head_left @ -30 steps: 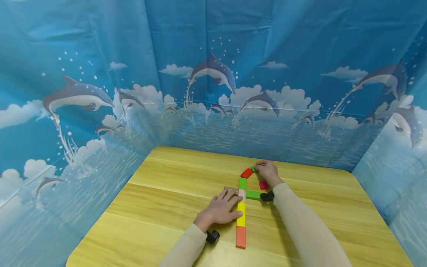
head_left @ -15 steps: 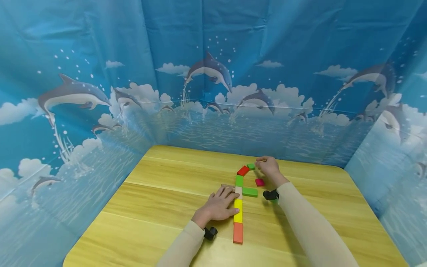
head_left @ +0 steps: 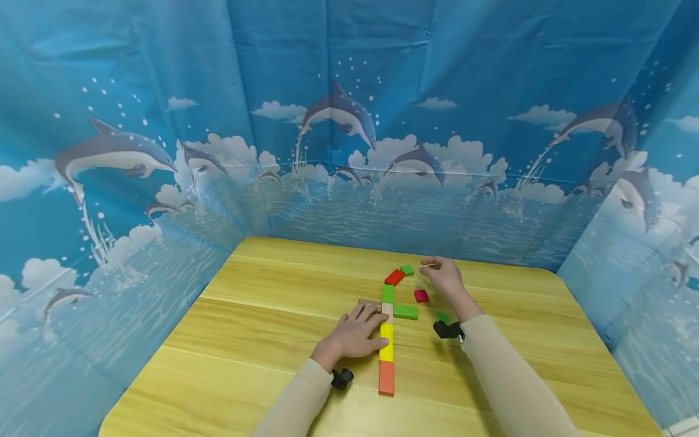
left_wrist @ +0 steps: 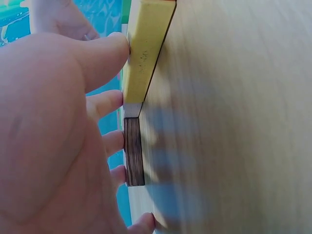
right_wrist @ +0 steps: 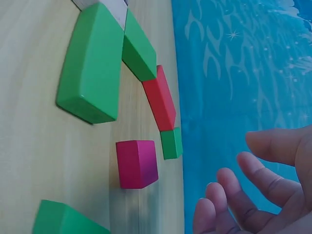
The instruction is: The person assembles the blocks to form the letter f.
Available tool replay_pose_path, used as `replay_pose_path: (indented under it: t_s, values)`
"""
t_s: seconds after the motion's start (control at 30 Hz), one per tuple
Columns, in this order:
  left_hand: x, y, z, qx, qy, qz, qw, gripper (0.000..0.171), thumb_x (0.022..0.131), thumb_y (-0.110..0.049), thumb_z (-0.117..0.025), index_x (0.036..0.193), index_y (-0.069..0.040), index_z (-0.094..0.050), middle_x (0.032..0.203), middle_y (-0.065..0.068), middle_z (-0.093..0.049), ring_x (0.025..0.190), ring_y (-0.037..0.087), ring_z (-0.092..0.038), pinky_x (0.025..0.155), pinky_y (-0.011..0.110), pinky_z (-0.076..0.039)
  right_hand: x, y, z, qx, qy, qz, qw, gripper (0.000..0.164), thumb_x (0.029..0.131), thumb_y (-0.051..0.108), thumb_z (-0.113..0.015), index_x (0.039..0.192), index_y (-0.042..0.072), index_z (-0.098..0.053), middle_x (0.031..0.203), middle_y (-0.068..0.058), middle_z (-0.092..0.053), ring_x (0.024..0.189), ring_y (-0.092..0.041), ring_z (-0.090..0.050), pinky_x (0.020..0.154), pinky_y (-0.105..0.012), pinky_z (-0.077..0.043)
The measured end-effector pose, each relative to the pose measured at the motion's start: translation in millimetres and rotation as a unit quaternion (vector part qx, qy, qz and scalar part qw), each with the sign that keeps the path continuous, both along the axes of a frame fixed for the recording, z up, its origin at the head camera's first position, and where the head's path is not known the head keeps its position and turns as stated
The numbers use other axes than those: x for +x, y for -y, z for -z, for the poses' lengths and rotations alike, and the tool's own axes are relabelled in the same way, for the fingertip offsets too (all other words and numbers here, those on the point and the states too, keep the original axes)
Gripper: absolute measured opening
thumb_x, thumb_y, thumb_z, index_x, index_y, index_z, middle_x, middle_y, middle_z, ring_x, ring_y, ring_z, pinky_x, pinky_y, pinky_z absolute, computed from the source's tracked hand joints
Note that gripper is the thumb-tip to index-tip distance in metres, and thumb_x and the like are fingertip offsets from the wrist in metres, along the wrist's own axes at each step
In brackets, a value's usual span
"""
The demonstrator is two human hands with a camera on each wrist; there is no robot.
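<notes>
A row of toy blocks runs away from me in the head view: coral block [head_left: 386, 377], yellow block [head_left: 386, 346], pale wood block [head_left: 387, 309], green block [head_left: 388, 293], then a slanted red block [head_left: 394, 277] and a small green block [head_left: 406, 270]. A longer green block [head_left: 405, 312] branches right; a dark brown block [left_wrist: 134, 151] lies opposite, partly under my left fingers. My left hand [head_left: 355, 335] rests spread on the row, thumb at the yellow block. My right hand [head_left: 445, 279] hovers right of the small green block, fingers loosely bent, holding nothing.
A magenta block [head_left: 421, 295] lies loose below the right hand. Another green block [head_left: 443, 317] sits beside the black wrist camera [head_left: 449, 329], partly hidden. The wooden table [head_left: 262, 315] ends at a blue dolphin curtain [head_left: 306, 212] behind and at the sides.
My right hand has let go of the small green block and drawn off to the right. The left hand has stayed on the row. The head view has shifted slightly.
</notes>
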State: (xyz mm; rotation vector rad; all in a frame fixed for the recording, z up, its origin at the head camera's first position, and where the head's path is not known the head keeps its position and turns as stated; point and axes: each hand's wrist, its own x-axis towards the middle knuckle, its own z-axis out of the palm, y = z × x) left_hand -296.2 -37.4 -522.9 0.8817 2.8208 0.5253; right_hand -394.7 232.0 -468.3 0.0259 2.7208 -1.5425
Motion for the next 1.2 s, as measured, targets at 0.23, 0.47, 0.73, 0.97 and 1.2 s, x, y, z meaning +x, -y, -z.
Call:
replay_pose_path:
  t_s: [0.23, 0.47, 0.73, 0.97, 1.2]
  values:
    - [4.2, -0.4, -9.9, -0.001, 0.015, 0.001, 0.9999, 0.061, 0.104, -0.051, -0.048, 0.158, -0.026, -0.036, 0.167, 0.002, -0.017, 0.154, 0.03, -0.008, 0.114, 0.066, -0.021, 13.1, -0.3, 1.9, -0.017, 0.002, 0.006, 1.0, 0.035, 0.101, 0.022, -0.061, 0.134, 0.008, -0.062, 0.129, -0.017, -0.06, 0.118, -0.037, -0.055, 0.095, -0.052, -0.047]
    - [8.1, 0.9, -17.4, 0.0, 0.006, 0.006, 1.0, 0.059, 0.104, -0.049, -0.049, 0.156, -0.024, -0.038, 0.166, 0.003, -0.02, 0.153, 0.031, -0.012, 0.112, 0.066, -0.024, 21.3, -6.1, 9.5, -0.014, -0.002, 0.021, 1.0, 0.038, 0.101, 0.022, -0.062, 0.135, 0.005, -0.061, 0.128, -0.018, -0.06, 0.116, -0.036, -0.056, 0.092, -0.049, -0.048]
    - [8.3, -0.3, -14.7, 0.002, 0.014, 0.004, 0.9999, 0.06, 0.104, -0.049, -0.048, 0.157, -0.024, -0.037, 0.167, 0.003, -0.019, 0.153, 0.03, -0.01, 0.114, 0.065, -0.021, 25.2, -13.1, 25.9, 0.007, 0.01, 0.018, 1.0, 0.038, 0.1, 0.02, -0.063, 0.134, 0.004, -0.062, 0.123, -0.018, -0.063, 0.109, -0.034, -0.059, 0.083, -0.044, -0.05]
    - [9.0, -0.7, -13.1, 0.006, 0.01, 0.0, 0.9999, 0.059, 0.104, -0.051, -0.048, 0.157, -0.026, -0.037, 0.166, 0.002, -0.02, 0.153, 0.03, -0.011, 0.114, 0.065, -0.021, 26.3, -13.3, 36.7, 0.048, 0.005, 0.004, 0.999, 0.034, 0.099, 0.02, -0.066, 0.129, 0.004, -0.066, 0.12, -0.019, -0.065, 0.107, -0.036, -0.059, 0.084, -0.048, -0.05]
    - [7.8, -2.3, -12.3, 0.001, 0.009, -0.002, 1.0, 0.059, 0.103, -0.05, -0.049, 0.156, -0.026, -0.038, 0.166, 0.002, -0.02, 0.153, 0.03, -0.011, 0.113, 0.065, -0.022, 24.6, -12.4, 43.4, 0.071, -0.001, -0.013, 0.997, 0.036, 0.097, 0.023, -0.069, 0.128, 0.004, -0.067, 0.117, -0.018, -0.067, 0.102, -0.034, -0.062, 0.082, -0.047, -0.052]
